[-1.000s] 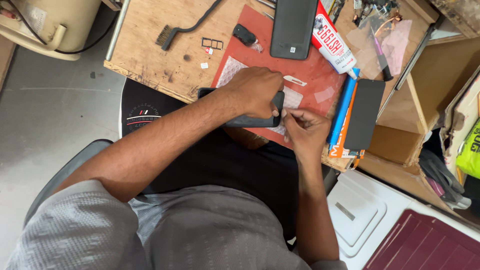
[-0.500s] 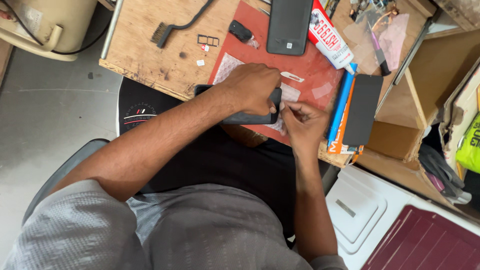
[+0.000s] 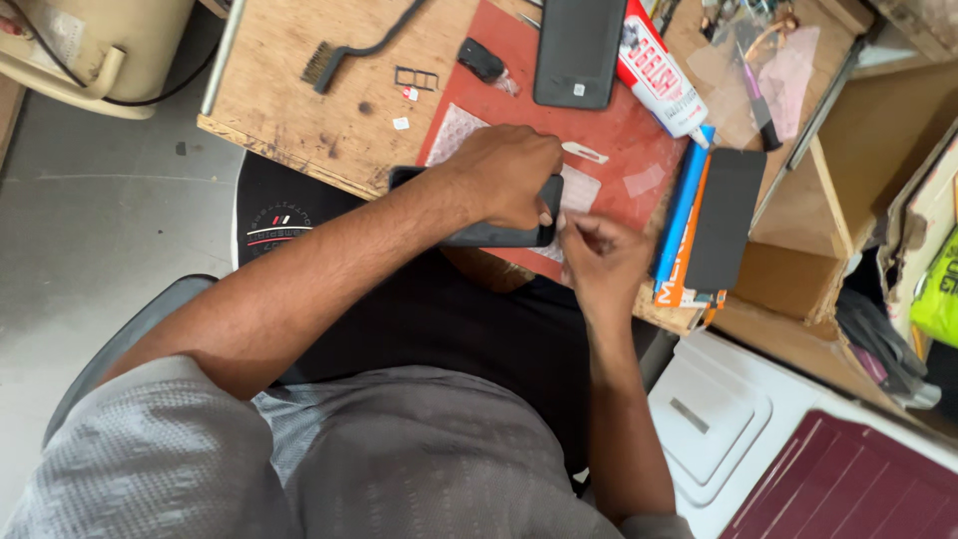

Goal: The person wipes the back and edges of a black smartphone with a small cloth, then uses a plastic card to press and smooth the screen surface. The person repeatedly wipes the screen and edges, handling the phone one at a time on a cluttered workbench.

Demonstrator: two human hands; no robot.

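Observation:
A black phone [image 3: 489, 237] lies across the near edge of a red mat [image 3: 624, 135] on the wooden bench. My left hand [image 3: 504, 175] covers it from above and grips it, fingers curled over its right part. My right hand [image 3: 599, 255] is just right of the phone, thumb and fingertips pinched together against the phone's right end. Anything between those fingertips is too small to see. A sheet of bubble wrap [image 3: 454, 130] lies under the phone and my left hand.
On the mat lie a second black phone [image 3: 579, 45], a white and red glue tube [image 3: 654, 75] and a small white pick [image 3: 584, 152]. A blue and orange box [image 3: 684, 215] with a black panel [image 3: 723, 220] sits right. A wire brush [image 3: 339, 55] and card tray [image 3: 417, 78] lie left.
My right hand's fingertips have shifted slightly up along the phone's right end. My left hand keeps its grip. The view has drifted a little.

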